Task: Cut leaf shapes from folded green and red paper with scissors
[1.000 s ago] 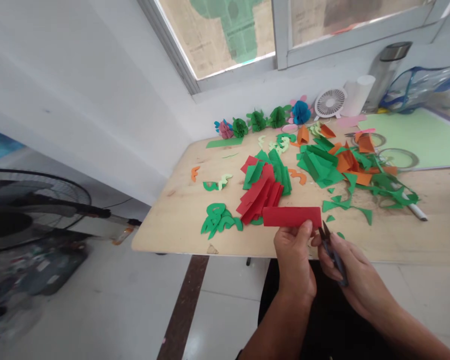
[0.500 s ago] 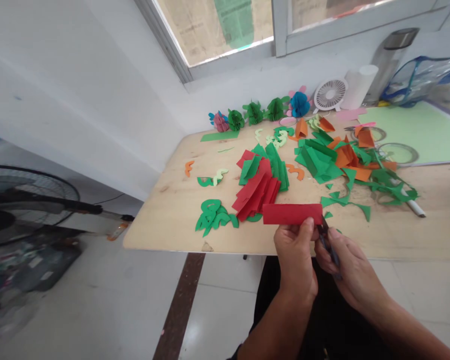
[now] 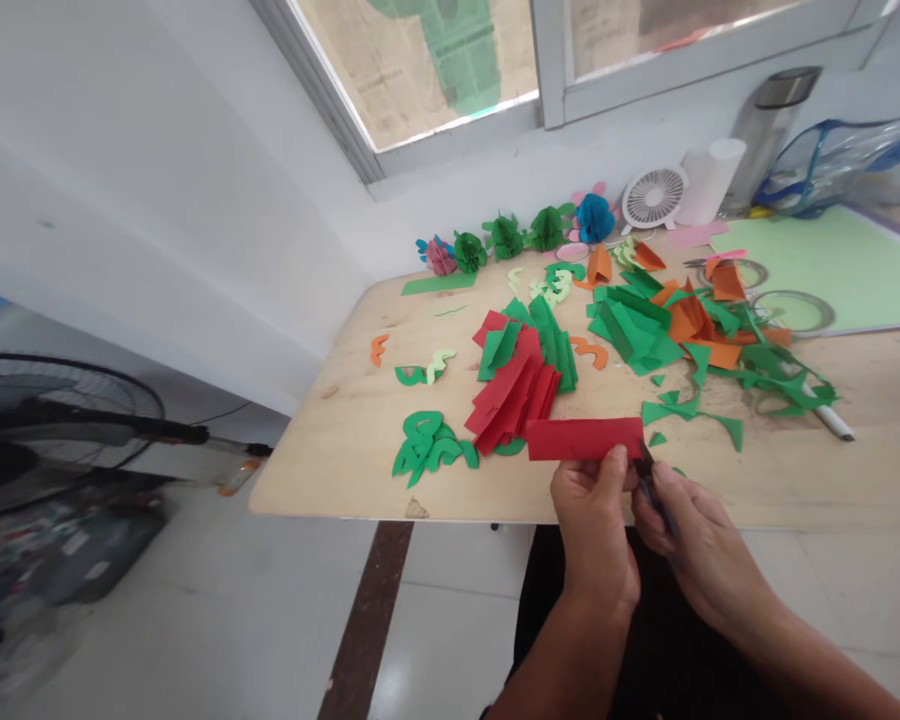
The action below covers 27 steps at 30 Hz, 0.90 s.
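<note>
A left hand [image 3: 592,515] pinches a red paper strip [image 3: 581,440] near its right end, while a right hand [image 3: 686,510], closed around dark scissors [image 3: 648,478], sets the blades at that same end, above the front edge of a wooden table [image 3: 322,460]. The two hands are near each other; how far the blades are open cannot be made out. With the left thumb and fingers so near the cutting end, a slip of the scissors could nick skin. The strip's long left part juts out unsupported, so a loose pinch could let it swing and send the cut astray. Just beyond lies a red paper pile [image 3: 514,390]; offcuts dropped leftward might mix with it or with the green cutouts [image 3: 429,445] nearby.
</note>
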Tool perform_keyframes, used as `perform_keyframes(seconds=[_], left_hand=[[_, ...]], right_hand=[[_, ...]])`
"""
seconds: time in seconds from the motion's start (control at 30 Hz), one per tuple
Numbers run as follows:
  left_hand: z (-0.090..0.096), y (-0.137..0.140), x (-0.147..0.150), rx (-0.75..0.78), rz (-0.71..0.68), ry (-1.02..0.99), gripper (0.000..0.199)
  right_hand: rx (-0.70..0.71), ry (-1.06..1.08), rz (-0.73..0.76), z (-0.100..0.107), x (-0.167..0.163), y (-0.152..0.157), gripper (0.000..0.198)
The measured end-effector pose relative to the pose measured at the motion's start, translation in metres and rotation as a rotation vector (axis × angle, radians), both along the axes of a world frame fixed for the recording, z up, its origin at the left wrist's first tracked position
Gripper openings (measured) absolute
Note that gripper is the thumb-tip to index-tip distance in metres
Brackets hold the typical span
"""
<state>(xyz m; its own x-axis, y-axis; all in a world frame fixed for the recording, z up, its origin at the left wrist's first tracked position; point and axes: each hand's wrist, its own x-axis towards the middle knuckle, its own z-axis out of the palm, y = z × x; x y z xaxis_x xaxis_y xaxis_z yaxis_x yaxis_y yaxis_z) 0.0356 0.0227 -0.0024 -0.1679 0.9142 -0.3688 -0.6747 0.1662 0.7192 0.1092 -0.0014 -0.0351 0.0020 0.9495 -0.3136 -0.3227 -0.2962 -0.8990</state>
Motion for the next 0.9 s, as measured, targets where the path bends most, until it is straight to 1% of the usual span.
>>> perform_keyframes(seconds=[0.33,0.7,0.9], left_hand=[[-0.0043,-0.0013,0.0011,0.004,-0.001,0.022,0.013],[-0.0026,-0.0027,0.0015,-0.007,0.004,-0.007,0.015],[-0.0016,-0.0034,0.0009,0.004,-0.002,-0.006,0.018]], right_hand=[[-0.016,-0.013,-0.011,-0.0001,-0.0021,0.0005,0.052],[0.006,-0.015,-0.025,0.0004,-0.0045,-0.0008,0.051],[-0.010,0.009,-0.036,0.0028,-0.0072,-0.0010,0.051]])
